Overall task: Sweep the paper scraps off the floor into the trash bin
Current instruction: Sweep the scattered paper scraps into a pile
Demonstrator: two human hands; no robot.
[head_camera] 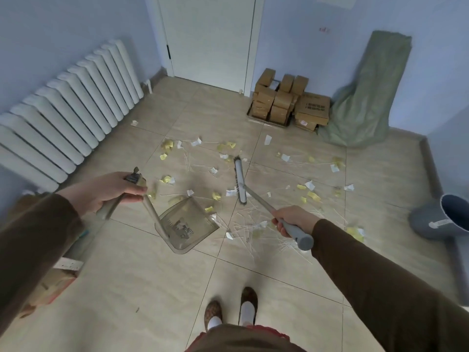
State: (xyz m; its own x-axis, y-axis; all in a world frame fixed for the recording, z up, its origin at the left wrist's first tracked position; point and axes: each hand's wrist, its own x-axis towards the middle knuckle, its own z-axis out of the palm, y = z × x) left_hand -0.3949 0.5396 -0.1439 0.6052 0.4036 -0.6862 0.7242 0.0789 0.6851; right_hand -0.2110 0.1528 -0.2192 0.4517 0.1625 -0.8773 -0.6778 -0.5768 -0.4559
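Left hand (111,191) is clenched around the handle of a clear dustpan (186,226); right hand (291,221) is clenched around the grey grip of a broom (241,181). The broom head sits on the floor (152,288) among the paper scraps (312,195). The dustpan hangs tilted just left of the head, and its tray looks clear of the tiles, though contact cannot be confirmed.

Location of task items: yellow and white scraps lie scattered across the tiles from near the radiator (63,115) to the right side. The trash bin (446,217) is at the right edge, apparently tipped on its side, well apart from most of the litter.

Risks, as judged:
- A fast stroke could fling light scraps outward, toward the cardboard boxes (289,102) or under the radiator.
- With the dustpan tilted and raised, swept paper would likely slide beneath its lip.
- Thin pale sticks or strips mixed in the litter may snag the bristles.
- The bin could roll if nudged.

Limits of view: the bin is cut off by the frame, so its contents are unseen. The item at the dustpan handle top is blurred. The nature of the thin strips cannot be determined.
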